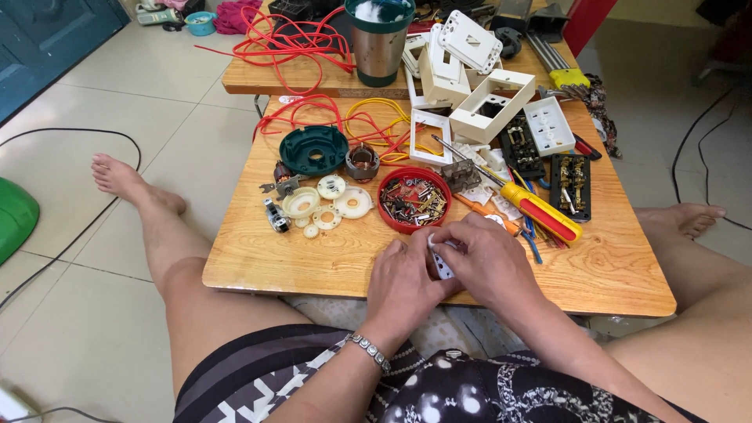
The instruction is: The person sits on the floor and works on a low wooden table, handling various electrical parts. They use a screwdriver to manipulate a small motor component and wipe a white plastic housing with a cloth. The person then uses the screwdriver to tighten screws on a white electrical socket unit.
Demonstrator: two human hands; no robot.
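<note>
White plastic shows between the two hands: a small white part sits pinched at the near edge of the wooden worktop. The left hand curls under and around it, fingers closed on its lower side, a metal bracelet at the wrist. The right hand covers it from above, its grip closed too, fingertips pressed to the part's upper edge. Most of the part is hidden by the fingers, so its exact shape cannot be told.

Just beyond the hands stands a red round lid filled with small metal screws and contacts. To its right lies a screwdriver with a yellow and red handle, its shaft pointing away from the person. Left of the lid lie cream plastic gears and discs, with a dark green round housing behind them. Red and yellow wires loop across the far side, beside white switch plates and frames. A steel tumbler stands on the board behind.
</note>
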